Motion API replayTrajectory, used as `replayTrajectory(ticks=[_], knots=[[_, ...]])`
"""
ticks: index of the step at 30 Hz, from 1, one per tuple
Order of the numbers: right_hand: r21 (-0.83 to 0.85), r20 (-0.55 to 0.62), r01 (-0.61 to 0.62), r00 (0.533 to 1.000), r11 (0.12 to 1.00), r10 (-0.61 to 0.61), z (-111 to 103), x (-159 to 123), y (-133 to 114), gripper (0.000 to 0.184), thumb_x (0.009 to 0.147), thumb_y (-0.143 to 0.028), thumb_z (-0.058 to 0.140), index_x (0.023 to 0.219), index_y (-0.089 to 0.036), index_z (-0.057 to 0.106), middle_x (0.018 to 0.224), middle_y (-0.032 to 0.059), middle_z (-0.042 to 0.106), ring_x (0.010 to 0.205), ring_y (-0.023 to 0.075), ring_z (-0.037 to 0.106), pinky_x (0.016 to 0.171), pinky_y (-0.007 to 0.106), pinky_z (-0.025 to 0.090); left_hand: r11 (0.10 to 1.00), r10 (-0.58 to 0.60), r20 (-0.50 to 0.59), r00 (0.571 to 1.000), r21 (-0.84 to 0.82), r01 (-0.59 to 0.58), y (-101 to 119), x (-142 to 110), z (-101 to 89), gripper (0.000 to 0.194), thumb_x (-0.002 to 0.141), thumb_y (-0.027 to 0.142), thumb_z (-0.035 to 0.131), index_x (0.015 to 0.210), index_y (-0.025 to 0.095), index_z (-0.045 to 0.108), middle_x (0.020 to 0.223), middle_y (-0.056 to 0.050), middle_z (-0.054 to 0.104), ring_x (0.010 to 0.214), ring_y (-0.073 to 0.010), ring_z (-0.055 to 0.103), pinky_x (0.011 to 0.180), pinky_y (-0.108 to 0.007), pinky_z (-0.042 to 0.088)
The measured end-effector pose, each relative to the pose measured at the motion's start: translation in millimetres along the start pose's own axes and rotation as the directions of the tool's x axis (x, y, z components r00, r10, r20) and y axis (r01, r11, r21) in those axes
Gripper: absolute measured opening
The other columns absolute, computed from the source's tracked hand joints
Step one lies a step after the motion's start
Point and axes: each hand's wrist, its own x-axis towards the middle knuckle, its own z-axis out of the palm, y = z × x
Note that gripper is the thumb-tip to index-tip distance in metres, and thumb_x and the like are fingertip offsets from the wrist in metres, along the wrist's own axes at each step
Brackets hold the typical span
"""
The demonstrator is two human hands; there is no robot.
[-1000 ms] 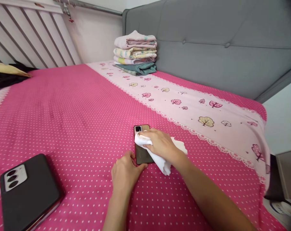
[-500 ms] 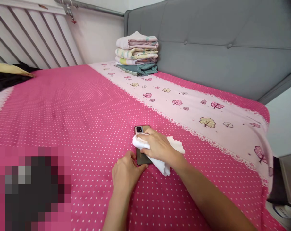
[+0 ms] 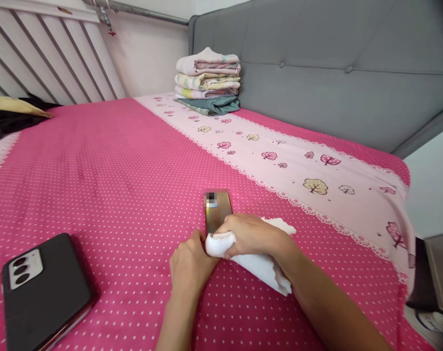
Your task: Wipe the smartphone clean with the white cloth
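Note:
A brown phone [image 3: 217, 211] lies face down on the pink dotted bedsheet [image 3: 115, 170], its camera end pointing away from me. My right hand [image 3: 252, 235] is closed round a white cloth [image 3: 260, 263] and presses it on the near end of the phone. My left hand [image 3: 190, 265] rests at the phone's near left corner, fingers curled against its edge, holding it steady. The cloth's loose end trails toward my right arm.
A second phone in a black case [image 3: 42, 290] lies at the near left of the bed. A stack of folded cloths [image 3: 208, 80] sits at the far corner by the grey headboard [image 3: 334, 68]. The bed's right edge drops off near the floor.
My right hand has drawn the white cloth down the phone toward me, from its middle to its near end, baring the upper half. My left hand has stayed in place.

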Motion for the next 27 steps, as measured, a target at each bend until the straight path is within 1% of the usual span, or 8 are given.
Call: replayTrajectory(ticks=[3, 6, 9, 12, 14, 16, 21, 27], knots=[[-0.061, -0.047, -0.074, 0.996, 0.995, 0.071, -2, -2, 1, 0.008, 0.065, -0.027, 0.068, 0.067, -0.024, 0.060, 0.057, -0.0069, 0.051, 0.050, 0.0086, 0.045, 0.047, 0.023, 0.022, 1.000, 0.006, 0.004, 1.000, -0.027, -0.006, -1, 1, 0.1, 0.031, 0.066, 0.048, 0.061, 0.084, 0.023, 0.053, 0.076, -0.007, 0.068, 0.075, -0.0288, 0.064, 0.054, -0.031, 0.033], [-0.109, -0.139, -0.213, 0.971, 0.971, 0.197, -6, -1, 5, 0.011, 0.065, -0.027, 0.069, 0.075, -0.027, 0.067, 0.066, -0.0046, 0.060, 0.060, 0.0127, 0.054, 0.049, 0.023, 0.025, 0.999, 0.011, 0.002, 1.000, -0.038, -0.011, -3, 2, 1.0, 0.030, 0.065, 0.045, 0.063, 0.082, 0.023, 0.051, 0.073, -0.004, 0.066, 0.071, -0.0251, 0.063, 0.053, -0.029, 0.032], [-0.089, -0.248, -0.362, 0.910, 0.928, 0.331, -8, 4, 15, 0.027, 0.066, -0.028, 0.071, 0.093, -0.032, 0.070, 0.084, -0.0005, 0.067, 0.077, 0.0188, 0.060, 0.055, 0.024, 0.029, 0.999, 0.011, -0.008, 1.000, -0.039, -0.011, -4, 3, 2.5, 0.029, 0.065, 0.043, 0.064, 0.082, 0.023, 0.050, 0.071, -0.003, 0.064, 0.070, -0.0234, 0.062, 0.053, -0.029, 0.031], [-0.061, -0.356, -0.455, 0.841, 0.888, 0.407, -8, 11, 28, 0.030, 0.072, -0.030, 0.068, 0.102, -0.031, 0.069, 0.094, 0.0036, 0.068, 0.087, 0.0216, 0.061, 0.059, 0.025, 0.033, 0.999, 0.005, 0.001, 1.000, -0.041, -0.005, -4, 4, 3.2, 0.031, 0.065, 0.045, 0.064, 0.081, 0.024, 0.048, 0.071, -0.002, 0.064, 0.070, -0.0229, 0.061, 0.053, -0.029, 0.031], [-0.044, -0.394, -0.478, 0.815, 0.877, 0.425, -7, 15, 35, 0.030, 0.075, -0.030, 0.066, 0.105, -0.029, 0.068, 0.096, 0.0043, 0.068, 0.087, 0.0211, 0.061, 0.061, 0.025, 0.036, 0.999, -0.004, 0.012, 1.000, -0.038, 0.004, -4, 5, 2.9, 0.031, 0.065, 0.046, 0.064, 0.080, 0.024, 0.048, 0.071, -0.002, 0.064, 0.070, -0.0228, 0.061, 0.054, -0.029, 0.031], [-0.033, -0.402, -0.489, 0.805, 0.872, 0.436, -5, 17, 40, 0.033, 0.075, -0.032, 0.065, 0.108, -0.030, 0.066, 0.097, 0.0040, 0.068, 0.086, 0.0210, 0.062, 0.062, 0.025, 0.038, 0.999, -0.010, 0.017, 1.000, -0.037, 0.011, -3, 5, 2.3, 0.031, 0.065, 0.046, 0.064, 0.080, 0.024, 0.047, 0.071, -0.002, 0.064, 0.071, -0.0228, 0.061, 0.054, -0.029, 0.031], [-0.015, -0.460, -0.530, 0.756, 0.848, 0.465, 2, 22, 43, 0.044, 0.078, -0.033, 0.059, 0.122, -0.031, 0.058, 0.109, 0.0073, 0.064, 0.096, 0.0258, 0.060, 0.069, 0.029, 0.042, 0.999, -0.008, 0.012, 1.000, -0.047, 0.009, -4, 5, 2.4, 0.032, 0.065, 0.046, 0.064, 0.080, 0.024, 0.046, 0.072, -0.002, 0.064, 0.071, -0.0229, 0.061, 0.054, -0.029, 0.031], [-0.014, -0.476, -0.527, 0.751, 0.850, 0.458, 5, 25, 43, 0.046, 0.079, -0.033, 0.059, 0.125, -0.030, 0.055, 0.113, 0.0075, 0.062, 0.099, 0.0251, 0.059, 0.076, 0.030, 0.042, 0.999, 0.000, 0.011, 1.000, -0.039, 0.000, -3, 4, 3.0, 0.032, 0.065, 0.046, 0.063, 0.079, 0.024, 0.045, 0.071, -0.002, 0.063, 0.070, -0.0225, 0.061, 0.053, -0.028, 0.030]])
